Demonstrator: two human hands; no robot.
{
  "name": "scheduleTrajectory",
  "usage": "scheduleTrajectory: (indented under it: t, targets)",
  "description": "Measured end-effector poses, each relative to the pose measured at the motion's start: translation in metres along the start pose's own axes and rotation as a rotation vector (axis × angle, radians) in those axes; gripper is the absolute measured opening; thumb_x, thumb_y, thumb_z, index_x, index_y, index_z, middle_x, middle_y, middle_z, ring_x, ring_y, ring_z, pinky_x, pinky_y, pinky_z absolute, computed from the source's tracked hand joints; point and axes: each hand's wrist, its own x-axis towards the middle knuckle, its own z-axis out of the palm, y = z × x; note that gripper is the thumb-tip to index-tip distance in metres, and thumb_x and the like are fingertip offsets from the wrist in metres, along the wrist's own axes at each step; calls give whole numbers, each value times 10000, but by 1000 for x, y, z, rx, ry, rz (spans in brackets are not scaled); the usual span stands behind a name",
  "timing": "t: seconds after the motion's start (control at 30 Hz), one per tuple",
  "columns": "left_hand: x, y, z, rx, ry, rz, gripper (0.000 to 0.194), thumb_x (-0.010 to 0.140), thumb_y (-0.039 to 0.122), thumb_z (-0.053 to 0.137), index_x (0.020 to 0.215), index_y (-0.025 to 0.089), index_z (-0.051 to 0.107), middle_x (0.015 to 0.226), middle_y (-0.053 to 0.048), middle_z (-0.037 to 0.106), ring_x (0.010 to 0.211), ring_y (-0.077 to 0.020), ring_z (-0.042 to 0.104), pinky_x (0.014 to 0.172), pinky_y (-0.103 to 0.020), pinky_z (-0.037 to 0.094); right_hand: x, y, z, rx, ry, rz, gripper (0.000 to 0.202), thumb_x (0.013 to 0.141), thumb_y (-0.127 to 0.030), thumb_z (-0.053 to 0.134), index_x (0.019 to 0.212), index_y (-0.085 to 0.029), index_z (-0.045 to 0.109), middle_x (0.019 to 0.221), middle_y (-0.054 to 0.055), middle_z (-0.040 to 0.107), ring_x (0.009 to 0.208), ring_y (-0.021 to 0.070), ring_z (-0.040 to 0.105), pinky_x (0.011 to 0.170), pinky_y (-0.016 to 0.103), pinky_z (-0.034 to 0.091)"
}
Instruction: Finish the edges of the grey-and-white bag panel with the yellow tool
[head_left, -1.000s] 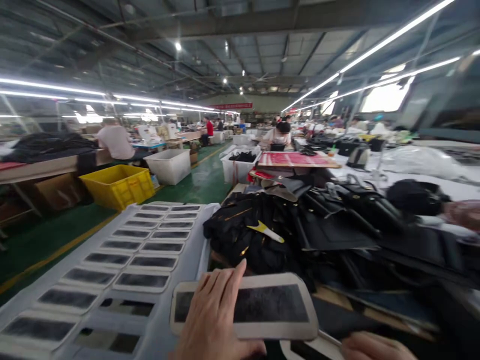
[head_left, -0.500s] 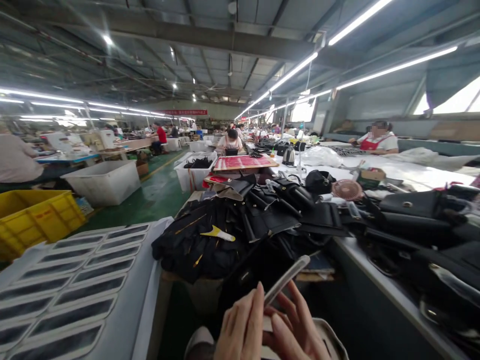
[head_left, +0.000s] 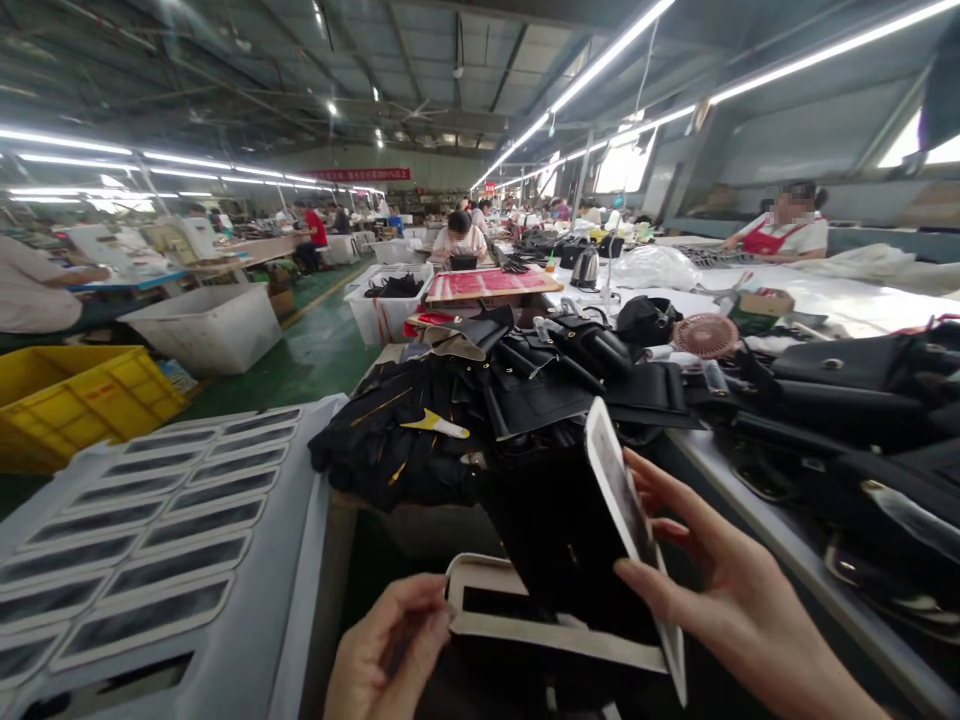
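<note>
Pinching frame [head_left: 547, 640] at left end, thumb against fingers, with left hand [head_left: 420, 610]. Gripping panel [head_left: 624, 485] across its width with right hand [head_left: 645, 520], thumb at near edge, fingers at far edge. Holding panel steeply tilted above right end of frame, pale border round dark middle, dark face toward right palm. Can't tell at lower end whether touching frame or just in front.

Seeing black piece [head_left: 551, 530] rising behind frame, just left of panel.

To the left, on grey-covered worktop [head_left: 259, 625]: two columns of laid-out panels [head_left: 196, 540], all flat, same pale border and dark middle.

Straight ahead: cloth pile [head_left: 375, 440], black, with yellow-and-white tool [head_left: 442, 426] lying on top. Touching it on the right: heaped black bags [head_left: 536, 400]. Further right, along second worktop [head_left: 776, 520]: more bags [head_left: 832, 400], near pink fan [head_left: 705, 336].

Further out: red-and-white board [head_left: 487, 285], kettle [head_left: 585, 268] to its right, white bin [head_left: 386, 315] with black stuff inside to its left. Then grey bin [head_left: 217, 328] and yellow bin [head_left: 94, 410] on green floor [head_left: 319, 320]. At far right, behind worktop: person in red apron [head_left: 772, 237].
</note>
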Motion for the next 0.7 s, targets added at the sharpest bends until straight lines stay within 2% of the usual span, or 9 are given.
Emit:
scheduleTrajectory:
  t: [0.1, 0.2, 0.27, 0.43, 0.57, 0.7]
  targets:
    - [1, -38, -10, -4, 148, -108, 465, 757, 587, 722, 1038, 217, 696, 1001, -72, 761, 966, -250, 709, 908, -319, 547, 3, 5, -3, -119, 5, -114, 699, 796, -499, 711, 1430, -313, 484, 1288, 66, 668, 1041, 280, 681, 796, 376, 605]
    - [0, -72, -5, -17, 242, -154, 527, 730, 612, 722, 1062, 205, 696, 1090, -90, 742, 1049, -280, 676, 960, -369, 518, 3, 9, 5, -167, -19, -188, 694, 825, -492, 691, 1450, -305, 454, 1336, 84, 637, 1115, 301, 659, 852, 397, 605]
    - [-1, -85, 1, -23, 259, -155, 537, 718, 605, 726, 1074, 204, 698, 1153, -96, 726, 1120, -300, 644, 997, -398, 491, 3, 11, 10, -180, -44, -210, 693, 842, -485, 676, 1463, -301, 431, 1355, 89, 623, 1133, 303, 652, 875, 402, 602]
    - [1, -95, 10, -52, 234, -188, 563, 737, 579, 712, 1155, 206, 657, 1274, -100, 674, 1184, -314, 614, 1049, -426, 453, 5, 14, 22, -196, -114, -232, 690, 861, -477, 662, 1476, -346, 378, 1372, 58, 609, 1146, 274, 647, 865, 359, 609]
    - [4, -99, 13, -65, 188, -201, 568, 745, 582, 707, 1171, 211, 647, 1271, -101, 670, 1177, -309, 620, 1044, -404, 457, 10, 16, 28, -203, -162, -237, 692, 870, -449, 658, 1483, -330, 361, 1354, 64, 611, 1149, 262, 639, 941, 379, 580]
    - [7, -102, 15, -53, 140, -168, 513, 765, 551, 714, 1150, 218, 660, 1245, -98, 688, 1164, -304, 630, 1013, -379, 491, 15, 18, 29, -243, -152, -252, 686, 873, -458, 651, 1480, -340, 354, 1361, 67, 600, 1177, 274, 623, 939, 399, 581]
